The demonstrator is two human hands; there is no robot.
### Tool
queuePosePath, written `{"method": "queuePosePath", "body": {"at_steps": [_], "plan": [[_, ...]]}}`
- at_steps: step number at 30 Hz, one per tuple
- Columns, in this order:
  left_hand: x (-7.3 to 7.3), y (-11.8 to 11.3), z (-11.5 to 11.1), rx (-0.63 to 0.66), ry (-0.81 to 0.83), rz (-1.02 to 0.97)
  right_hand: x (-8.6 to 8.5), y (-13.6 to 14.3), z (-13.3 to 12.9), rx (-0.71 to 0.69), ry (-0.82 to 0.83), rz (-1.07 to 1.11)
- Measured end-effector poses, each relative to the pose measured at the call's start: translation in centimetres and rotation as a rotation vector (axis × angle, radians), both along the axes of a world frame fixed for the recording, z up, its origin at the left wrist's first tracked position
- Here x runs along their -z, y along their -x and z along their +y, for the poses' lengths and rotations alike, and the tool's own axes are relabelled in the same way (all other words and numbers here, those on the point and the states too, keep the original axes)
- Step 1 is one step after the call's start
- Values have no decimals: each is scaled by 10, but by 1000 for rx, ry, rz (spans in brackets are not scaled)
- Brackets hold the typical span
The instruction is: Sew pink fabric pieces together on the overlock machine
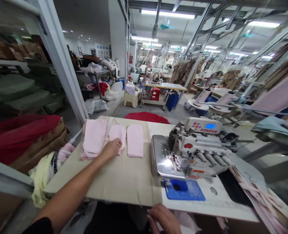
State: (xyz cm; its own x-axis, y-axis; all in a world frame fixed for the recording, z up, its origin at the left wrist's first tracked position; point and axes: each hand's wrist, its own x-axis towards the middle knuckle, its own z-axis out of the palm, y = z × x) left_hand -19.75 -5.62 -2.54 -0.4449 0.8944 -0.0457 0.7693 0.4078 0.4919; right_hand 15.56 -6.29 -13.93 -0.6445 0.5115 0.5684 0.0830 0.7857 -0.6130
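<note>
Three lots of pink fabric pieces lie on the beige-covered table [117, 185]: a thicker stack [94, 136] on the left, a middle pile [118, 131], and a right pile [135, 140]. My left hand [112, 149] is at the near edge of the middle pile, its fingers pinched together on the pink fabric. At the table's front edge is my right hand [163, 219], fingers extended and apart, with pink fabric hanging below and beside it. An overlock sewing machine [197, 146] stands to the right of the piles.
A blue tray [184, 190] sits in front of the machine. Pink strips [258, 195] hang at the right, near thread cones [202, 97]. A metal post [61, 58] rises at the left, beside red cloth [22, 136]. Another worktable [168, 85] stands beyond.
</note>
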Motion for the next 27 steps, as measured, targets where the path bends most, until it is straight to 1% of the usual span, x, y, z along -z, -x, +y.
{"method": "queuePosePath", "body": {"at_steps": [2,3,4,5,6,7,8,9,10,11,12,13,14,16,19,21,22,24,25,27], "plan": [[-12,-27,-20,184,-8,-123,-11,21,-3,38,-27,48],[-20,-39,-34,320,-15,-206,-16,32,-4,76,-62,45],[-29,-50,-49,556,-26,-367,-21,43,-4,94,-97,21],[-39,-57,-64,740,-16,-489,-27,54,-3,65,-125,-19],[-49,-60,-78,840,-14,-558,-35,66,-1,-16,-137,-71],[-58,-60,-90,864,-52,-584,-44,77,4,-120,-128,-131],[-66,-56,-99,805,-111,-555,-54,89,11,-227,-107,-180],[-70,-49,-106,682,-198,-479,-65,100,20,-296,-63,-228],[-71,-40,-111,524,-293,-369,-76,110,30,-269,-12,-281],[-69,-31,-114,365,-379,-245,-87,119,41,-169,1,-293],[-63,-21,-116,232,-444,-121,-95,127,51,-78,-23,-277],[-53,-12,-119,141,-484,-9,-101,134,60,-17,-56,-260],[-41,-5,-123,90,-498,82,-104,138,66,28,-92,-247],[-12,6,-136,62,-458,198,-99,139,68,51,-150,-257],[31,13,-168,58,-336,231,-75,124,53,2,-165,-336],[49,15,-188,70,-273,203,-60,107,38,-55,-141,-367],[54,16,-194,82,-246,186,-56,99,31,-83,-126,-369],[56,16,-193,90,-206,158,-52,85,23,-132,-104,-365],[53,15,-186,75,-198,149,-53,81,21,-147,-100,-367],[42,9,-160,32,-203,132,-54,75,21,-152,-111,-384]]}}
